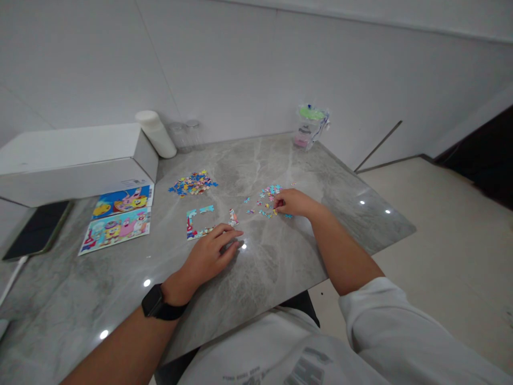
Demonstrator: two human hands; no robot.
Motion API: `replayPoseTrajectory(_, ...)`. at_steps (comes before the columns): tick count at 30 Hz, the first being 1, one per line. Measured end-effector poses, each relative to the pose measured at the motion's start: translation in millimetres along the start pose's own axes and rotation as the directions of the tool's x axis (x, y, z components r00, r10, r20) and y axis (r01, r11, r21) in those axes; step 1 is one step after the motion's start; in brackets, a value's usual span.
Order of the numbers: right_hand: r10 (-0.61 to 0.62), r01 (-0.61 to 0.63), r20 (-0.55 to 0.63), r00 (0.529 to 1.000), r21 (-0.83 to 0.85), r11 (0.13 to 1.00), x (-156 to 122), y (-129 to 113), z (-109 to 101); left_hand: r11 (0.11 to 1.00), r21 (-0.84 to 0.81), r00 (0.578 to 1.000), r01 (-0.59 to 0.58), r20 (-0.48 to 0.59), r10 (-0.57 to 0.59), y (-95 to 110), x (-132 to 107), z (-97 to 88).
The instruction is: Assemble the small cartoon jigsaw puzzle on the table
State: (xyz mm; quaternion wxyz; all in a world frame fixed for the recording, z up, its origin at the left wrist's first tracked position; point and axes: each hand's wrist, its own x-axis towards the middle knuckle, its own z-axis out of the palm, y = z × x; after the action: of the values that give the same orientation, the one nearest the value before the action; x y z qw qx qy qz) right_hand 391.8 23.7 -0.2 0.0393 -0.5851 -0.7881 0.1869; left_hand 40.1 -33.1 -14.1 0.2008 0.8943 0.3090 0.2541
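Jigsaw puzzle [189, 229] part-joined, left of centre

Left hand [210, 254] lies at its lower right edge, fingers parted. Right hand [295, 202], fingers bent, is at loose pieces [274, 189] right of centre; grip cannot be told.

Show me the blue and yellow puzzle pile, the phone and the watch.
Puzzle pile [194, 184]: head view, middle of the heap.
Phone [37, 230]: head view, middle of the screen.
Watch [152, 300]: head view, its dark face.

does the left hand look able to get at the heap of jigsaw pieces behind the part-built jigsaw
Probably yes: the left hand looks empty, and only the flat part-built jigsaw lies between it and the heap of jigsaw pieces, low enough to reach over.
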Motion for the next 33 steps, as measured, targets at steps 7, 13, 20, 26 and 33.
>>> replayPoseTrajectory(7,-0.067,0.066,-0.084,0.994,-0.015,0.998,-2.7,-5.2,-4.5,1.0,-0.003,1.0,-0.011,-0.001,0.011,1.5,0.3,-1.6)
replayPoseTrajectory(13,-0.19,0.192,-0.043,0.981,0.055,0.98,2.7,-13.7,7.3,1.0,-0.005,1.0,-0.002,0.001,0.002,2.7,0.7,-2.3)
replayPoseTrajectory(20,-0.098,0.097,0.003,0.995,0.088,0.991,-3.5,-4.5,-3.1,1.0,-0.011,1.0,-0.006,-0.014,0.006,2.7,0.5,-2.2)
replayPoseTrajectory(26,0.004,-0.011,-0.182,0.983,-0.036,0.999,1.6,-10.0,-5.1,1.0,-0.016,0.999,-0.024,-0.029,0.024,2.7,0.4,-1.8)
replayPoseTrajectory(33,-0.045,0.032,-0.123,0.991,-0.105,0.994,8.8,-18.9,8.4,1.0,-0.013,0.999,-0.025,-0.031,0.024,3.6,0.4,-2.8)
